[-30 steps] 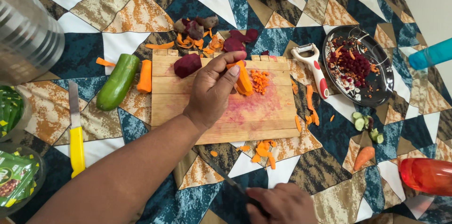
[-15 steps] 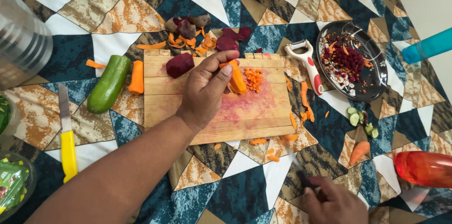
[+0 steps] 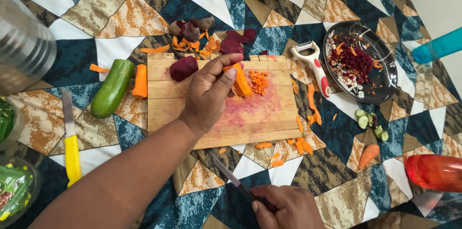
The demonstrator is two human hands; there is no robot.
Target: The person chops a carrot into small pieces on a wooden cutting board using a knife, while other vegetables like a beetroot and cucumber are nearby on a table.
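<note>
My left hand [image 3: 210,95] rests on a wooden cutting board [image 3: 250,123] and pinches a peeled carrot piece [image 3: 241,81] between thumb and fingers. Beside the carrot lies a small pile of diced carrot [image 3: 260,80]. A dark beetroot half [image 3: 183,68] sits at the board's far left corner. My right hand [image 3: 285,208] is at the bottom edge, off the board, shut on a dark-handled knife [image 3: 230,178] whose blade points up-left over the patterned cloth.
A cucumber [image 3: 112,88] and carrot chunk [image 3: 140,81] lie left of the board, a yellow-handled knife [image 3: 70,141] further left. A peeler [image 3: 315,66] and a metal plate of chopped vegetables [image 3: 385,92] sit right. Peelings [image 3: 202,34] behind the board; an orange bottle [image 3: 434,171] at right.
My right hand with the knife has swung from the lower right back leftward along the bottom edge. Carrot scraps below the board shifted. My left hand has kept its hold on the carrot.
</note>
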